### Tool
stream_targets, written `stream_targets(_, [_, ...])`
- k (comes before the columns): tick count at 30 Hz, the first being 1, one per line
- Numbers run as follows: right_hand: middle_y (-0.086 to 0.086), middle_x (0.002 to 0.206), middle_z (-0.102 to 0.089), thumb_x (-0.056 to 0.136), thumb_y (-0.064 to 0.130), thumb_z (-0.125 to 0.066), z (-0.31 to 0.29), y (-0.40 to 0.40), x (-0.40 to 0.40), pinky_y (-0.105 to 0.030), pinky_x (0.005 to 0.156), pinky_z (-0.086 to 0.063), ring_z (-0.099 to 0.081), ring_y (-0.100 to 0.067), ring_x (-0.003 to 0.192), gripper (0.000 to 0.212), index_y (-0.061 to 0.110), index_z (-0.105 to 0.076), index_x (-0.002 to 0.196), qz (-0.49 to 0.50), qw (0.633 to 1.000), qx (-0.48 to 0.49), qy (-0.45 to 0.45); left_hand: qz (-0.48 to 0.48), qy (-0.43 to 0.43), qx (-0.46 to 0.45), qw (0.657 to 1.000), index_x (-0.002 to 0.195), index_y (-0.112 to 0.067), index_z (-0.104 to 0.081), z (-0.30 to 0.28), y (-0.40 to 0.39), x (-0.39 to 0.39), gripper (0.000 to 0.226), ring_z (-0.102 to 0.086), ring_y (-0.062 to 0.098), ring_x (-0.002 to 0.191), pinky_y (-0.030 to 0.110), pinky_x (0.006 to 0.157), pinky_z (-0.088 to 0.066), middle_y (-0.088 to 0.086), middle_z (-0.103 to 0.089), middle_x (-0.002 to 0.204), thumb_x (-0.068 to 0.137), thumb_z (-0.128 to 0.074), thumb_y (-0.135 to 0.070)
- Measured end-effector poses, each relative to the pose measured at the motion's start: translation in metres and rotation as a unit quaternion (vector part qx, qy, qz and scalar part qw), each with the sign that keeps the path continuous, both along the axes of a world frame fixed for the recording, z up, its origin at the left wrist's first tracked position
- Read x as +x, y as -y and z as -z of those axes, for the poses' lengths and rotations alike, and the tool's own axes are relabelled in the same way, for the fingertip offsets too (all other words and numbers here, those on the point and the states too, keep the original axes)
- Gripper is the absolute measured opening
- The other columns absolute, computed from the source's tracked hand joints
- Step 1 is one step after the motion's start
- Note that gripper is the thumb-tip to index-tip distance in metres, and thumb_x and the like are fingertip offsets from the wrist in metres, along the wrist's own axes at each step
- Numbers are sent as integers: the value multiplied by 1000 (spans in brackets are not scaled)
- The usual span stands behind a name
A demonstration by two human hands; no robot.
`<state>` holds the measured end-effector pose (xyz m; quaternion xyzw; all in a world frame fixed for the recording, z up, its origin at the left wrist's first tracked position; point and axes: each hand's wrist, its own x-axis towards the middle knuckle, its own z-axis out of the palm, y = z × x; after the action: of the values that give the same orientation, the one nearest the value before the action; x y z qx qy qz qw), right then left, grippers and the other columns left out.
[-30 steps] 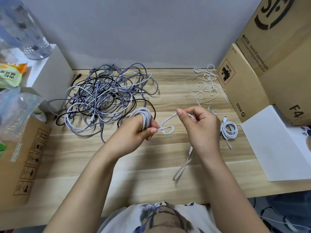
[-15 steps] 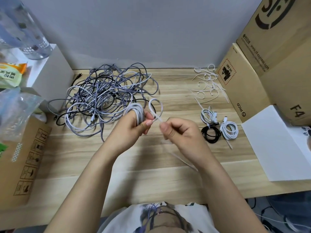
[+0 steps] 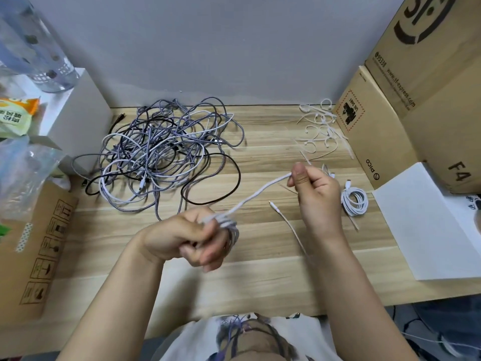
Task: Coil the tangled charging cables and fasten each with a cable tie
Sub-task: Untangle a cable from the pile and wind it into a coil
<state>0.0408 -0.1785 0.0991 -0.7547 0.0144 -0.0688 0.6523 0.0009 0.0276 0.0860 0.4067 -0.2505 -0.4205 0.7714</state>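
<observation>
The left hand (image 3: pixel 186 237) is closed around the coiled white cable (image 3: pixel 229 226) near the table's (image 3: pixel 260 282) centre. The right hand (image 3: pixel 313 190), at two o'clock from it, pinches the cable's free end; the tangled cables (image 3: pixel 161 152) lie at ten o'clock.

This is looking like an informal home or small-office packing corner. A wood-grain counter (image 3: pixel 260 282) is sitting against a plain grey wall (image 3: pixel 221 43). Brown shipping cartons (image 3: pixel 416 100) printed with courier and handling marks are crowding the right side, and another carton (image 3: pixel 33 256) is standing at the left. A snack packet (image 3: pixel 15 115) and a clear plastic bottle (image 3: pixel 33 48) are resting on a white shelf (image 3: pixel 75 113) at far left.
</observation>
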Motion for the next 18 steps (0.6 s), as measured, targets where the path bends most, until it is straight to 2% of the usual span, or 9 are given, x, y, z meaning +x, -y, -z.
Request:
stream_targets(2, [8,48,-34,92,24,-55,6,-4,-4,-10,46,-29,-32,-1,46,39,15,-52,55,-39,998,-34,-29,-13,-13,-151,988,63,-16,-50,-5,2,5,40,-19,10,35,24,58,-42,-5,-22,38,96,-46,-37])
stream_targets(5, [11,43,-29,89,34,-59,8,-9,-9,-16,46,-24,-27,-3,44,42,17,-54,51,-131,986,-76,-66,-74,-120,-346,928,76,-12,-51,-19,6,12,26,-17,11,38,29,62,-36,-6,-21,43,97,-48,-27])
stream_targets(7, [10,40,-28,85,45,-58,8,-11,-12,-19,47,-23,-27,-4,44,44,18,-54,49,-180,974,-112,-75,-143,-193,-396,886,83,-1,-54,-23,4,19,24,-21,14,42,30,67,-36,-4,-24,48,96,-50,-21])
stream_targets(8, [9,40,-28,83,47,-55,7,-12,-14,-20,48,-24,-28,-4,44,44,17,-54,49,-198,969,-124,-74,-186,-215,-393,875,86,1,-53,-22,2,23,24,-25,16,44,31,70,-38,-1,-28,51,97,-49,-19])
stream_targets(11, [6,39,-30,84,47,-53,5,-18,-20,-22,48,-25,-31,-6,42,48,12,-56,52,-242,953,-181,-40,-335,-232,-301,862,87,-1,-57,-20,10,31,19,-39,19,45,29,77,-45,5,-42,53,94,-53,-19])
stream_targets(12, [4,39,-33,84,47,-53,4,-20,-23,-23,48,-26,-34,-7,42,48,10,-57,53,-253,944,-211,-25,-390,-224,-236,861,84,-5,-58,-18,18,33,17,-42,14,42,25,73,-49,1,-44,51,90,-55,-21])
stream_targets(14, [2,42,-39,82,51,-51,1,-25,-25,-31,52,-34,-41,-12,46,50,8,-57,56,-260,927,-269,-4,-484,-203,-83,847,80,-10,-54,-15,31,34,20,-36,6,34,19,58,-50,-6,-40,44,89,-48,-26])
stream_targets(16, [-2,44,-40,79,54,-50,-1,-26,-26,-35,54,-36,-41,-17,49,51,8,-56,57,-257,918,-303,1,-527,-141,27,838,81,-10,-48,-13,42,31,22,-36,6,34,17,51,-46,-7,-41,42,96,-38,-22])
stream_targets(18, [0,42,-37,79,53,-53,-3,-25,-28,-35,53,-33,-36,-16,47,49,14,-49,50,-266,913,-310,6,-518,-70,123,844,80,-9,-49,-10,47,29,22,-43,8,36,15,46,-41,-4,-48,44,98,-38,-15])
